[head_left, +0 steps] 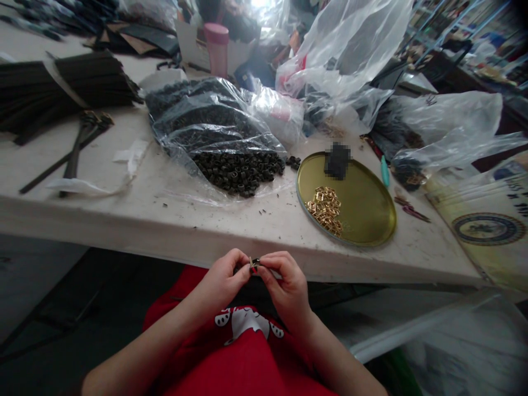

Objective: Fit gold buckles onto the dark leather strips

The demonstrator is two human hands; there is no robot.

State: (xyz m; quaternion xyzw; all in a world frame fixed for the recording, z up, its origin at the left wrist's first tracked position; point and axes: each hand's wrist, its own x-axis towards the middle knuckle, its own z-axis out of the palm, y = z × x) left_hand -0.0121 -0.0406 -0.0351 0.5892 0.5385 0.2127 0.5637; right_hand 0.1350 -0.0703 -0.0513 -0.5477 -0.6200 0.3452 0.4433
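Pinches a small dark-and-gold piece (254, 265) with nearly closed left hand (226, 276) from nine o'clock and equally closed right hand (289, 281) from three, at eight o'clock from the round tray (367, 212) on the tabletop (268, 220).

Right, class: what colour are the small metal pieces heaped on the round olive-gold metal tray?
Gold; the small metal pieces show best in the head view.
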